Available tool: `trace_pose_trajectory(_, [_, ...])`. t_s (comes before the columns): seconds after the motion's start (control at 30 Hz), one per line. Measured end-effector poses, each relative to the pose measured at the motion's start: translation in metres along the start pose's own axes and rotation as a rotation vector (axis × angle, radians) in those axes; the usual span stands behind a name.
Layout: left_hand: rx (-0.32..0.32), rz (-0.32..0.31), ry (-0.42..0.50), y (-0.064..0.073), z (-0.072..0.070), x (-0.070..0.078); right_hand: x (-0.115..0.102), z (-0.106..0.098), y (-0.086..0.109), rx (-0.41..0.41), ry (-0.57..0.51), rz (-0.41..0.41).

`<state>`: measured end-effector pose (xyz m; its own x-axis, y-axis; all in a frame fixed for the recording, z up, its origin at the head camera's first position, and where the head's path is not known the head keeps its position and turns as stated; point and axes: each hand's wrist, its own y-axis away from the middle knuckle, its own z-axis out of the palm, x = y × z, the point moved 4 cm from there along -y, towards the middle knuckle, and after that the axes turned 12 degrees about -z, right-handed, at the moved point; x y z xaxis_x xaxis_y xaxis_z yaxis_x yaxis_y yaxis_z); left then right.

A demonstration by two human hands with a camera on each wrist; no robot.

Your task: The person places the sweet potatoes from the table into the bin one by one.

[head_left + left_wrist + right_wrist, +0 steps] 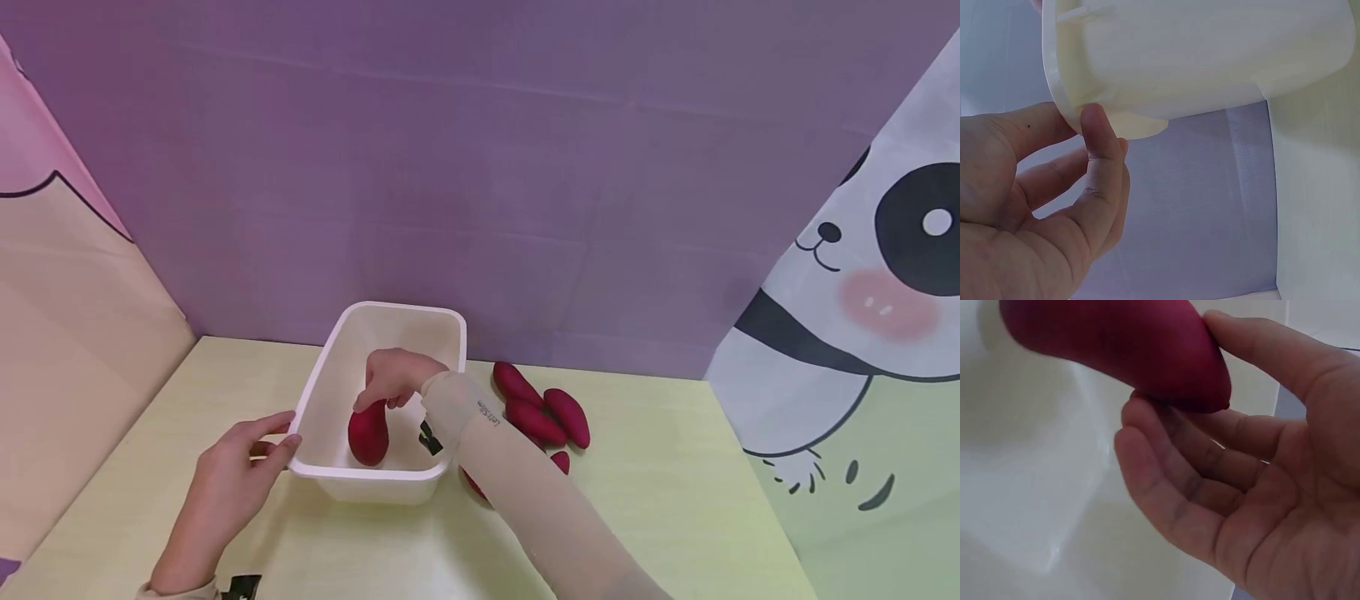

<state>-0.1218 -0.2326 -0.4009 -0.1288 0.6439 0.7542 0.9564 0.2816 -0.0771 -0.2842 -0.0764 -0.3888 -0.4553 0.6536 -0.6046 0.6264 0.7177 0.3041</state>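
A white plastic bin (375, 476) stands on the table, its rim pinched at the near left corner by my left hand (238, 467). In the left wrist view, the thumb and fingers of that hand (1079, 181) meet on the bin's lip. My right hand (393, 379) reaches inside the bin and holds a dark red sweet potato (368, 437) by its upper end. The right wrist view shows the sweet potato (1122, 350) between the thumb and fingertips of the right hand (1235, 462), above the white bin floor.
Several more red sweet potatoes (567, 417) lie in a loose group right of the bin, partly hidden by my right forearm. A purple cloth wall (480, 208) rises behind the pale table (660, 500), and a panda-printed panel (847, 350) stands at right.
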Motion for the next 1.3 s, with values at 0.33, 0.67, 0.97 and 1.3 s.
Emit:
trace_pose_trajectory(0.33, [-0.010,0.000,0.002,-0.001,0.002,0.001,0.000,-0.003,0.000,0.028,0.108,-0.038])
trace_pose_trajectory(0.67, [-0.018,0.001,0.001,-0.003,0.002,0.003,-0.029,-0.049,0.036,0.167,0.258,-0.176])
trace_pose_trajectory(0.97, [-0.008,0.008,0.003,-0.004,0.007,0.005,0.001,-0.063,0.104,0.356,0.199,-0.261])
trace_pose_trajectory(1.3, [-0.019,-0.035,-0.005,-0.001,0.004,-0.003,0.059,-0.047,0.173,0.641,0.123,-0.301])
